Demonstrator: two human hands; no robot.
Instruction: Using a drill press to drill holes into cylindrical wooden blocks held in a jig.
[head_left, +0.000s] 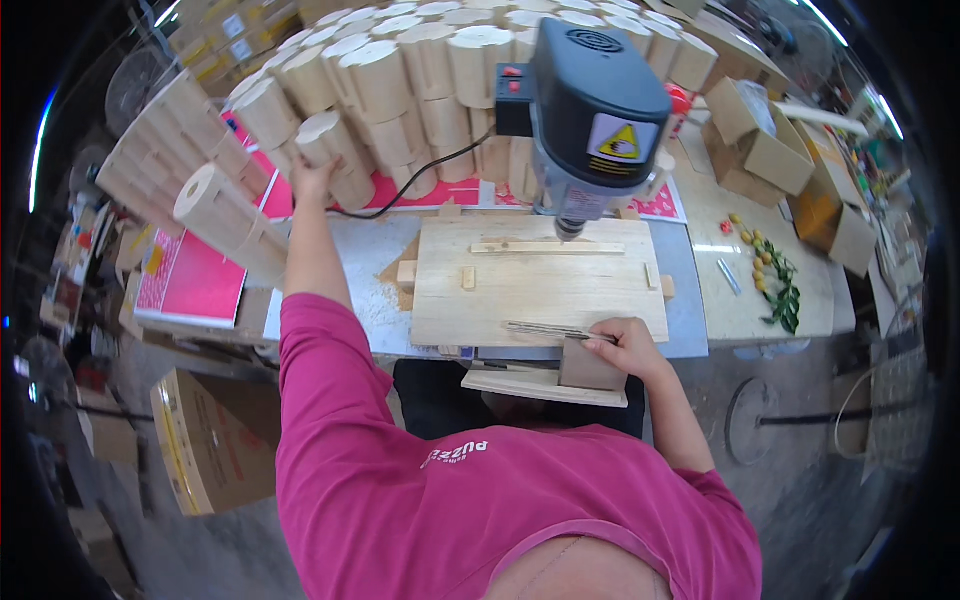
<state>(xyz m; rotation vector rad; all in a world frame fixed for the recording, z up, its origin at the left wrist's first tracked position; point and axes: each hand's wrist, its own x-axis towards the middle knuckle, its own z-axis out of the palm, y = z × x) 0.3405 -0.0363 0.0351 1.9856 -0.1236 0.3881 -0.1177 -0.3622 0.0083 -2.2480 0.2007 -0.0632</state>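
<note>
My left hand (314, 180) reaches far left and grips the side of a pale wooden cylinder (330, 142) at the front of a stack. My right hand (626, 346) is closed at the near right edge of a wooden board (540, 290), its fingers pinching a few thin sticks (545, 328) that point left; their material is unclear. Under that hand is a small brown box (590, 366) above a wooden tray (500, 384). A dark drill press (600, 110) stands over the board, its chuck (569, 228) above a wooden strip (548, 248) fixed there.
Stacked wooden cylinders (385, 80) fill the back of the table, with more (218, 205) at the left on pink sheets (200, 285). A black cable (425, 172) runs to the drill press. At right are open cartons (755, 140) and small yellow fruit with leaves (765, 265).
</note>
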